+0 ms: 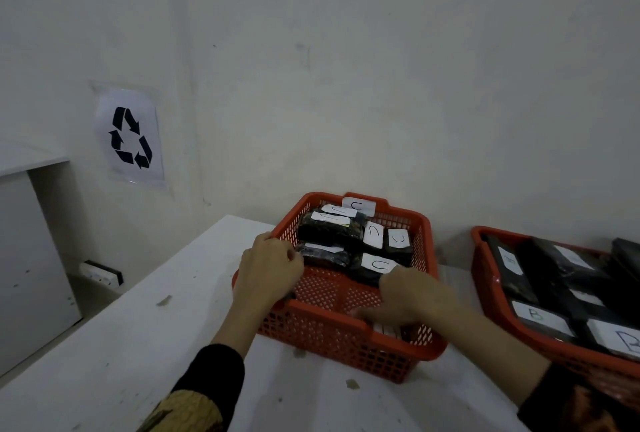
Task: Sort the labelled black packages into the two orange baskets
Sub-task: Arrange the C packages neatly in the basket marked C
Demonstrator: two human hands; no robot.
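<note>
Both hands were inside the left orange basket (349, 345), which sat near the back edge of the white worktop (138, 345), with the right orange basket (485, 279) just beside it toward the worktop's right edge. The left hand (268, 267) lay over the basket's left wall, its fingers curled onto the near end of a black package (323, 255) lying along that wall; that package's long axis ran left to right, so it stretched away from the fingertips toward the basket's middle. The right hand (405, 296) was down on the mesh floor near the basket's front wall, fingers bent and pointing left; a pale strip showed under them, but whether they gripped it or only pressed on it could not be told. Directly behind the right knuckles, touching or nearly so, lay the front C-labelled package (375, 267), with more C-labelled packages (374, 236) packed along the back wall. The bare mesh sat between the two hands, in the front left corner. In my judgement the next move turned on that gap: the left hand was nearer the package at the wall, and would slide it sideways along its own length. The B-labelled packages (540, 319) filled the right basket, well apart from either hand.
</note>
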